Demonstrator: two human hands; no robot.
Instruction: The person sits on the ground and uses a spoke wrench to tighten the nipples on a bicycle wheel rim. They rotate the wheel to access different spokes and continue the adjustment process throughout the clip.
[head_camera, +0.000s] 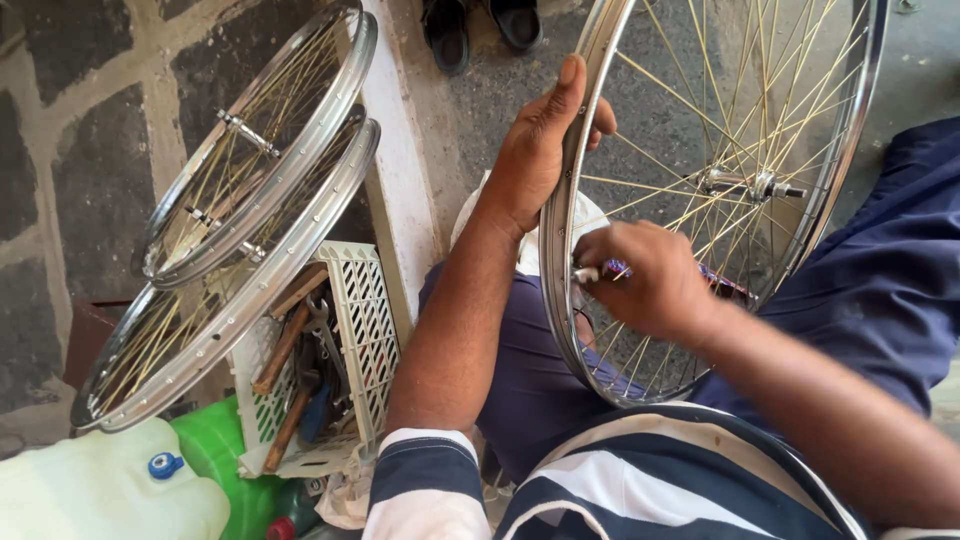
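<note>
The person is working on a spoked bicycle wheel (740, 180), standing upright across the lap, right of centre. The step in hand appears to be spoke adjustment at the rim. The left hand (535, 150) is gripping the rim on its left side, fingers curled closed around it, thumb pointing to the far side. The right hand (645, 280) is closed on a small tool with a purple handle (612, 268), its tip pressing at the inside of the rim. The next move likely calls for steady rim support while turning. To the left, two more wheels (260, 160) are leaning against the wall above a white crate (365, 320) of hand tools.
</note>
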